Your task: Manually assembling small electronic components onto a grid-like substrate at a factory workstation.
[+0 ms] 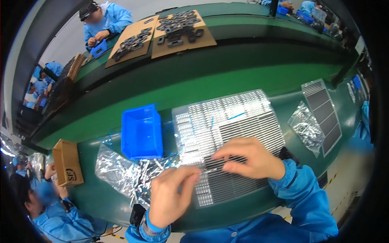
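Two hands (172, 194) (252, 160) apart near sheet's (237, 126) left edge

Left of two head-worn fisheye cameras looked down and forward over bench (239, 208); left hand (172, 194) and right hand (253, 158) filled near foreground, far bench (239, 10) stretched beyond, edges bowed toward rim.

Dark-striped sheet (262, 131) lies flat, askew; silvery pieces (198, 131) cover its left and far sides.

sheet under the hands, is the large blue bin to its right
No, the blue bin stands to the left of the sheet.
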Tool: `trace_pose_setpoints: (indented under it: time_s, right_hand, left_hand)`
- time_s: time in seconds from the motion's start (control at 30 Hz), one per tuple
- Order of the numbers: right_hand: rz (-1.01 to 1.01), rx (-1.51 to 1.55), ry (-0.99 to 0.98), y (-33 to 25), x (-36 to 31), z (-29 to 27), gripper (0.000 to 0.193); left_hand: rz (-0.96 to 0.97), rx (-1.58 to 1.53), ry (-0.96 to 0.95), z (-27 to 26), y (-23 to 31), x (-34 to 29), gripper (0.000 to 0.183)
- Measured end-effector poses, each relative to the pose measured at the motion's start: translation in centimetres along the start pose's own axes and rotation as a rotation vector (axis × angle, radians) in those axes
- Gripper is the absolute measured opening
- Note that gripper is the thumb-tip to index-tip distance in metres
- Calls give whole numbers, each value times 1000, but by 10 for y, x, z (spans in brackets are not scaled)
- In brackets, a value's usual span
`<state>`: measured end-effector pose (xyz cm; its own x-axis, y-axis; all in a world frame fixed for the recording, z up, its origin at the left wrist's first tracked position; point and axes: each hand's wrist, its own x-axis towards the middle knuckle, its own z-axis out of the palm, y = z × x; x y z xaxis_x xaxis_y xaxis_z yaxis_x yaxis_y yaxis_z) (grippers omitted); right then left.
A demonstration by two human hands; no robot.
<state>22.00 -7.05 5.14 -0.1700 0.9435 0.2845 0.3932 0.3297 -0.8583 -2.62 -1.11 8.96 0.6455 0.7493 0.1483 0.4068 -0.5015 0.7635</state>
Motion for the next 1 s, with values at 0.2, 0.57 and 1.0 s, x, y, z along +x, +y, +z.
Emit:
trace_pose_setpoints:
  time_s: [0.2,0.57,1.0]
  right_hand:
    - [43,-61,12,23,-13,16,15]
    - [73,-40,41,33,-20,16,15]
    - [55,-73,23,34,-20,21,14]
  left_hand:
    - [-64,-339,-119,40,-33,21,11]
    - [71,-177,-32,56,-54,19,11]
    - [83,-200,-94,56,-55,18,9]
